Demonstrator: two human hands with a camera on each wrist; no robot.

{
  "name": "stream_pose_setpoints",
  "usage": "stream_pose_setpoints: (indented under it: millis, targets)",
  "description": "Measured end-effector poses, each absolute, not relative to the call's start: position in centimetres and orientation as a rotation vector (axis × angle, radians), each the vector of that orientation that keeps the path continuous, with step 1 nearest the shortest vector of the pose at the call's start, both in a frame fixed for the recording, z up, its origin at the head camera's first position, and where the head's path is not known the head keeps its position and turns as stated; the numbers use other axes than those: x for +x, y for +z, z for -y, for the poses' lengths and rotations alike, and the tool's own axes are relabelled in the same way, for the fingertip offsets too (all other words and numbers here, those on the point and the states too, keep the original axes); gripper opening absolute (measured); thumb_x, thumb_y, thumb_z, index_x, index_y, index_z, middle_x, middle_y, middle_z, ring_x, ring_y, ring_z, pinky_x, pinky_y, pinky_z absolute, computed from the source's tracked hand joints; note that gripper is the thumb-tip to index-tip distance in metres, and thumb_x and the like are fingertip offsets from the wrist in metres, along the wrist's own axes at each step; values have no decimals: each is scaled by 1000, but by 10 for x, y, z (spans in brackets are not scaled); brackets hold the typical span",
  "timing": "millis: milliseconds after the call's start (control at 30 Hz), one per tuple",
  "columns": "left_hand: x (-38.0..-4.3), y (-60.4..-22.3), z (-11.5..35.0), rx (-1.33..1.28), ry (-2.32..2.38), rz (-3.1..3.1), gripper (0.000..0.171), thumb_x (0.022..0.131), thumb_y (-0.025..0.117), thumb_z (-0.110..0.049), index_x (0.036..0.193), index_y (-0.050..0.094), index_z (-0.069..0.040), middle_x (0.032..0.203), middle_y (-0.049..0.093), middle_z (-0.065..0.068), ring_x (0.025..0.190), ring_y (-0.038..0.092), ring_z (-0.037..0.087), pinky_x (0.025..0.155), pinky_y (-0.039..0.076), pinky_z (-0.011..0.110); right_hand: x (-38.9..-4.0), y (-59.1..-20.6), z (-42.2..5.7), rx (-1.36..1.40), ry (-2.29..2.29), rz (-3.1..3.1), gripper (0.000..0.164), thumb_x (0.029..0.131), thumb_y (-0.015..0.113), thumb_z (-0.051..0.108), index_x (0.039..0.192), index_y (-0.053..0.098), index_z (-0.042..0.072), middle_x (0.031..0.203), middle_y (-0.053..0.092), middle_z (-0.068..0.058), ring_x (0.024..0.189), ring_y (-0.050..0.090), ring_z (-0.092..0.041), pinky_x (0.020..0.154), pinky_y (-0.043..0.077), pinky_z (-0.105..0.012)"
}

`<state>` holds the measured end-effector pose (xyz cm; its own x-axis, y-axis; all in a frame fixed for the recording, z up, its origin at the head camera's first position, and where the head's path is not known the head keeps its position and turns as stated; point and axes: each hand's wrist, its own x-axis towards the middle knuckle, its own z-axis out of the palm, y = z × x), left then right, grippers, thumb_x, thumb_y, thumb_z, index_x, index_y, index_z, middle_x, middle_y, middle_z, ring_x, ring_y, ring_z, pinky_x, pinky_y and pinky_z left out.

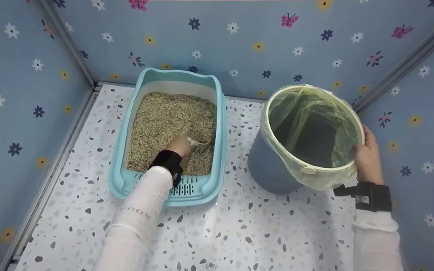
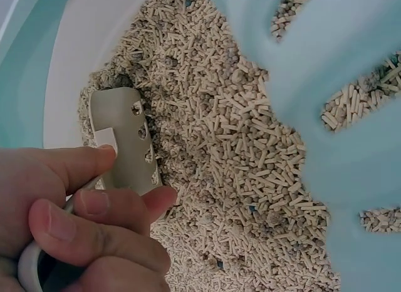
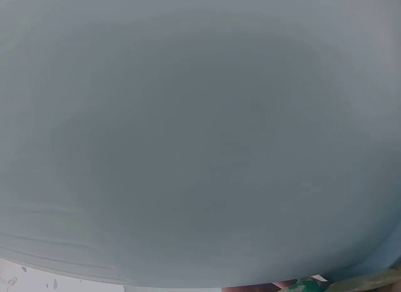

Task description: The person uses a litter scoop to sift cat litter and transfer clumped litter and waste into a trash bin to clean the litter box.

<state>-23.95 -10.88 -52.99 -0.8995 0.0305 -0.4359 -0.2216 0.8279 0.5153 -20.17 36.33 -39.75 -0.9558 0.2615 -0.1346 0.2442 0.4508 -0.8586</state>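
In the head view my left hand reaches down into a light blue litter box filled with pellet litter. It grips the handle of a pale litter scoop, whose slotted head sits in the litter by the box's side wall. The left wrist view shows curled fingers around that handle. On the other side, my right hand holds the rim of a blue-grey trash bin, lined with a yellowish translucent bag. Close up, the bin's wall fills the right wrist view, which hides that hand.
The speckled white floor lies under the box and bin. Flower-patterned blue panels with grey metal edging stand behind and on both sides. A perforated step forms the box's near end.
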Motion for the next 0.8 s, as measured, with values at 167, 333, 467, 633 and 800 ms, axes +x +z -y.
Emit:
stream_pose_setpoints:
  millis: [167,333,467,633,800]
  targets:
    - [-236,-528,109,-155,821,-2570,62,96,49,-16,150,21,-10,130,54,21,71,44,22,60,38,29,-202,-398,-363,-470,1600,2648,69,90,30,-3,152,5,14,156,12,-17,132,33,-37,107,34,-47]
    - [-236,-520,107,-151,807,-2551,61,97,50,-15,150,20,-7,126,56,22,67,41,20,55,34,27,-202,-399,-364,-482,1603,2645,68,91,30,-2,153,6,16,156,13,-15,132,33,-36,108,32,-47]
    - [-240,-522,105,-163,801,-2556,63,97,51,-15,150,19,-6,115,62,23,59,37,18,51,33,28,-202,-399,-363,-467,1598,2635,68,90,27,-3,152,7,14,157,11,-15,137,27,-36,111,26,-47]
    - [-245,-525,102,-180,752,-2555,47,99,49,-19,140,40,2,109,64,22,65,51,22,58,41,32,-202,-400,-362,-432,1606,2621,70,87,26,-6,152,7,11,156,11,-17,138,25,-36,112,24,-47]
    - [-263,-558,104,-82,626,-2606,33,100,46,-22,109,65,4,113,62,22,93,61,31,77,48,38,-202,-399,-362,-446,1610,2619,70,88,27,-6,152,8,13,156,13,-17,135,29,-37,111,27,-47]
